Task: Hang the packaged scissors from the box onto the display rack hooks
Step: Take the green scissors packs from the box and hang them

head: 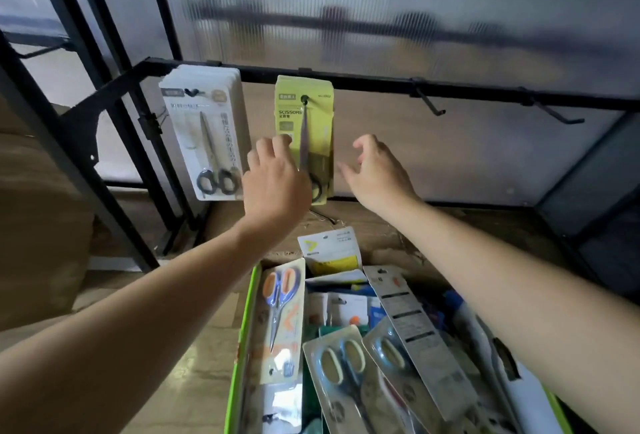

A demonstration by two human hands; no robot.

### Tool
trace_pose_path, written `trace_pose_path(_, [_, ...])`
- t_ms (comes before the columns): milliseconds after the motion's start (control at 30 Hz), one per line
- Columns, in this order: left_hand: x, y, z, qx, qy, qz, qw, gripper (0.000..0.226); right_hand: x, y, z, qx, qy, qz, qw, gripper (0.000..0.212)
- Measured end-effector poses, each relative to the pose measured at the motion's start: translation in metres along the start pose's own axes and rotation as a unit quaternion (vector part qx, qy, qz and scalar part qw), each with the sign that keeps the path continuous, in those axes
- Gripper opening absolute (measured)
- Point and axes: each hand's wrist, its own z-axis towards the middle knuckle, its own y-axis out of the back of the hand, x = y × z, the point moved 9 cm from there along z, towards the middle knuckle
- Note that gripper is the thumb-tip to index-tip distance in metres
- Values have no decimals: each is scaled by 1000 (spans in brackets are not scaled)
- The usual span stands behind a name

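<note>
Behind the rack's black rail (381,82) stands a ribbed, translucent wall panel (381,18), and below it lies a brown, worn surface. On that surface sits a green-rimmed box (242,340), crowded with packaged scissors, among them an orange-handled pair (280,316) along its left wall.

The left hand (277,180) is raised with its fingers nearly straight, the fingertips resting on the lower left of a yellow-green scissors pack (311,115); it grips nothing. The right hand (377,174) is spread, with loosely bent fingers, and is empty.

The yellow-green pack hangs on a hook from the rail, between the two hands, with the right hand just beside its right edge and not touching it. A stack of white scissors packs (204,135) hangs to its left, and two bare hooks (429,104) stick out to the right.
</note>
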Motion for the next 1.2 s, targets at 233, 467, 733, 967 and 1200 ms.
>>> trace_pose_path(233, [-62,-23,-54,83,-132,61,986,45,-30,-1,-42,75,31,-104,991,32])
trace_pose_path(467, [-105,-76,-122,200,-244,111,942,48,-83,-10,-95,206,19,-152,966,28])
trace_pose_path(733, [-125,-136,-200,403,-437,118,795,45,-164,-41,-162,367,-59,-205,905,12])
trace_pose_path(967, [-109,-147,-220,470,-483,159,722,47,-202,-46,-185,422,-132,-226,868,15])
trace_pose_path(1200, [-114,-151,-221,453,-502,186,713,48,-211,-44,-207,434,-215,-116,867,25])
